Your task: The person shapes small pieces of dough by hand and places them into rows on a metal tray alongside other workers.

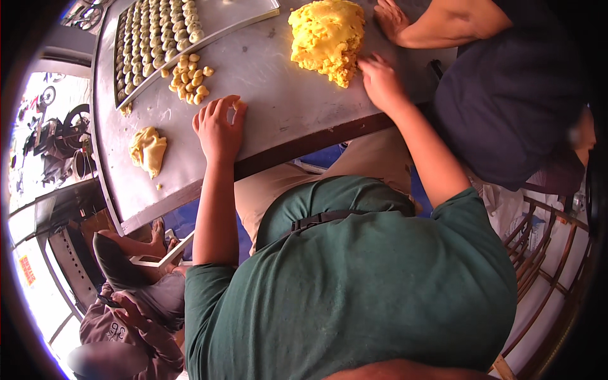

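My left hand (218, 132) rests over the metal table, its thumb and fingers curled round a small piece of yellow dough (238, 104). Just left of it lies a loose pile of small yellow dough balls (189, 80). My right hand (382, 81) is at the right edge of a big, crumbly yellow dough mound (326, 35). Its fingers are bent and drawn together; whatever they may hold is hidden. A smooth, pale yellow dough lump (148, 151) sits near the table's left end.
A metal tray (235, 26) with rows of small round filled pieces stands at the far left of the table (278, 101). Another person's hand (391, 20) leans on the table beyond the mound. A seated person (136, 304) is at lower left, below table height.
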`<state>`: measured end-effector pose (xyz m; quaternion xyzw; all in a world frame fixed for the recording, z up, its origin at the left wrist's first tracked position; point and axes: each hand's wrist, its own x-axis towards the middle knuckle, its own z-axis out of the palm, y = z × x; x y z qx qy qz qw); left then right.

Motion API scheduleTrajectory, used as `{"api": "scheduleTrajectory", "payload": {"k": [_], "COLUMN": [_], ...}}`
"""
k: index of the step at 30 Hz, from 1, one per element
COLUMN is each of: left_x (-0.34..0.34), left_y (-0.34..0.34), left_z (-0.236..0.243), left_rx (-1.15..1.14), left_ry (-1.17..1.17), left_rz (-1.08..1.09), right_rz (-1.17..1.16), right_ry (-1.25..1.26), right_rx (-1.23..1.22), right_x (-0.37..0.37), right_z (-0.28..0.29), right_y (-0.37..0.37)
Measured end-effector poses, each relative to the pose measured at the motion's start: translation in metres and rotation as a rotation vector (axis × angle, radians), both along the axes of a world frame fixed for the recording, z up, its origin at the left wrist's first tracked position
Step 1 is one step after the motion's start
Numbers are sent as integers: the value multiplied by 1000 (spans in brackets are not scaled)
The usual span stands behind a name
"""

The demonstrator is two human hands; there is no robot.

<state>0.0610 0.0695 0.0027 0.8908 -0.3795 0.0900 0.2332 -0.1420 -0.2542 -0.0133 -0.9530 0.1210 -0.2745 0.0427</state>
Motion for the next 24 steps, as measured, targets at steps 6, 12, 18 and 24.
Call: {"api": "scheduleTrajectory", "payload": {"k": [6, 12, 18, 24], "left_x": [2, 3, 6, 5], "left_y": [2, 0, -1, -2], "left_z": [-3, -8, -4, -7], "left_rx": [-36, -78, -62, -112], "left_ry": [54, 14, 83, 70], "left_rz": [-11, -4, -3, -7], "right_rz": [44, -219, 46, -19], "right_ry": [165, -26, -101, 2], "right_rx": [403, 188, 259, 191], "right_x": [-25, -40, -4, -10], "right_z": [8, -16, -8, 10], "right_y": [12, 15, 18, -6]}}
